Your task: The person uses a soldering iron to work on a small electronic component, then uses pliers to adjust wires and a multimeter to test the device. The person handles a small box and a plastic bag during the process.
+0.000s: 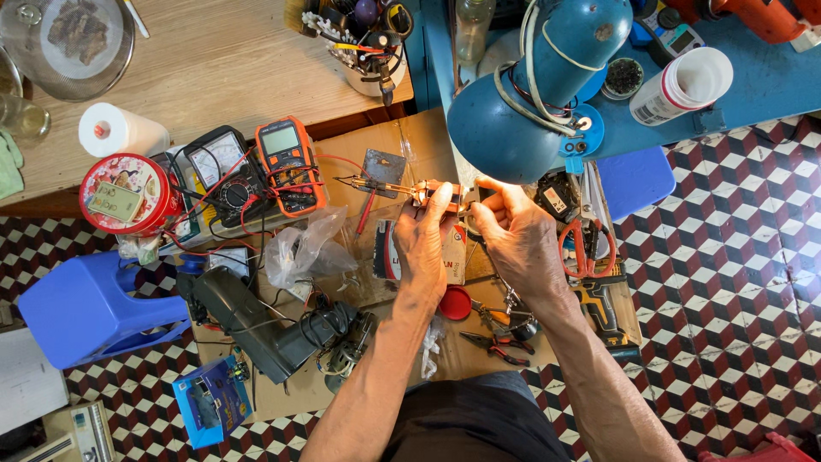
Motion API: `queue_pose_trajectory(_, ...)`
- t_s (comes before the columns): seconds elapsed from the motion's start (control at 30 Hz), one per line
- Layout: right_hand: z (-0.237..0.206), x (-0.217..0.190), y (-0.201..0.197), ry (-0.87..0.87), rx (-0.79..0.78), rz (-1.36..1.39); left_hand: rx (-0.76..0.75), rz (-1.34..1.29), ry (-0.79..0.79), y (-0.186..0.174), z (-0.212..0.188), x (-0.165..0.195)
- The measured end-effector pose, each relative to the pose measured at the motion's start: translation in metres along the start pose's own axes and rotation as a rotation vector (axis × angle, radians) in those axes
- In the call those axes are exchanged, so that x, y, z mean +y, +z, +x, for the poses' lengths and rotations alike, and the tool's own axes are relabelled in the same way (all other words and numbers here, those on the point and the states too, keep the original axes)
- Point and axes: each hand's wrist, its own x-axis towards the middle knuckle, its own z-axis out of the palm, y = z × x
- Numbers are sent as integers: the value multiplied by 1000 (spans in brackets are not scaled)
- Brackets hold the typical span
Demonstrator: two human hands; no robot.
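Observation:
My left hand [425, 244] grips a small copper-coloured device [428, 192] with thin metal prongs [372, 183] pointing left, held over a cardboard work surface [402, 137]. My right hand [513, 231] pinches the device's right end, just beneath a blue desk lamp head [530, 85]. What the right fingertips hold is hidden by the lamp's glare. A small dark metal plate [383, 167] lies just behind the prongs.
An orange digital multimeter [289, 164] and a black analog meter [221, 175] with red leads sit left. Red-handled scissors [583, 248], pliers [500, 342], a red tin [124, 195], a black power tool [265, 329], a blue stool [85, 308] and a patterned tile floor [735, 257] surround me.

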Motion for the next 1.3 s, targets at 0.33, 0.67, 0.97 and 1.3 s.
queue_pose_trajectory(0.33,-1,-2,3,-44,-16,-46,40,32,-10,2,-5,2)
queue_pose_trajectory(0.67,-8,-6,8,-30,-18,-24,51,33,53,0,-7,-4)
queue_pose_trajectory(0.97,-13,-8,7,2,-70,144,-17,-55,-20,-6,-7,-3)
queue_pose_trajectory(1.3,-4,-7,-13,-26,-257,88,-96,29,-96,-13,-13,5)
